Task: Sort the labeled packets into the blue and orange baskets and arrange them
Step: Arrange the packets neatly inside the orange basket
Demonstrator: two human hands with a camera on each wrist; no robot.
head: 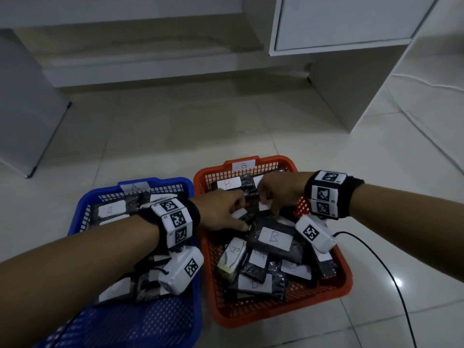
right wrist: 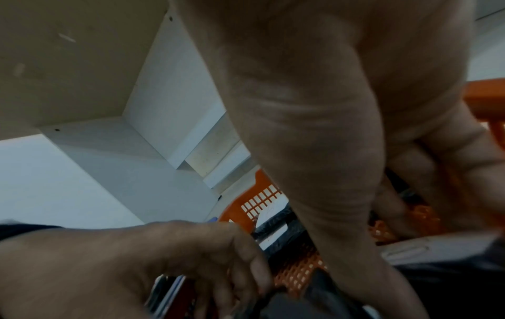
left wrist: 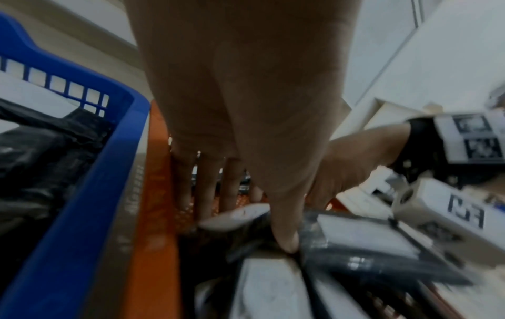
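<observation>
The blue basket (head: 75, 222), tagged A, sits on the left and holds dark packets with white A labels (head: 110, 209). Beside it on the right, the orange basket (head: 346, 272), tagged B, holds a loose heap of B packets (head: 275, 238). Both hands are inside the orange basket near its middle. My left hand (head: 241, 219) pinches a dark packet with a white label (left wrist: 235, 215), thumb in front and fingers behind. My right hand (head: 266, 204) curls its fingers down onto a labelled packet (right wrist: 423, 248) right beside it. I cannot tell whether both hold the same packet.
Both baskets stand on a pale tiled floor (head: 175, 136). A white cabinet (head: 351, 71) hangs over the far right, and a grey panel (head: 25, 109) leans at the far left. A black cable (head: 391, 272) trails across the floor to the right of the orange basket.
</observation>
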